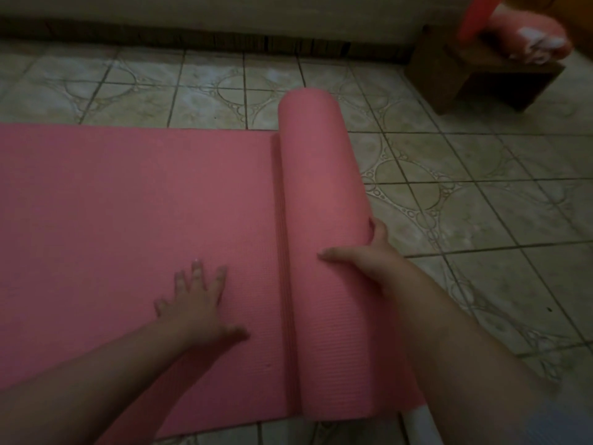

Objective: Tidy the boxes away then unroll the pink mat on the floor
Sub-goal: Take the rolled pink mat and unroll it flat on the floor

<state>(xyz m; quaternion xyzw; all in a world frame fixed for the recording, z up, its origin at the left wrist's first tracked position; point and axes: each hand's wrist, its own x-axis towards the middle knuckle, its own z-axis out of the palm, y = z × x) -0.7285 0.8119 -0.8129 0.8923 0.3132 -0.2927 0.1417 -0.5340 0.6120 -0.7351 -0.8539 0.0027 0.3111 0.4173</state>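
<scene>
The pink mat (128,220) lies partly unrolled on the tiled floor, its flat part stretching to the left edge of the view. The part still rolled (321,187) forms a thick cylinder running from near to far in the middle. My left hand (199,300) presses flat on the unrolled part, fingers spread, just left of the roll. My right hand (362,255) grips the roll from its right side, thumb across the top and fingers curled round the far side. No boxes are in view.
A brown wooden stool (475,78) stands at the far right with a pink and white cloth (529,36) on it. A wall base (192,36) runs along the back. Patterned floor tiles (481,203) spread to the right of the roll.
</scene>
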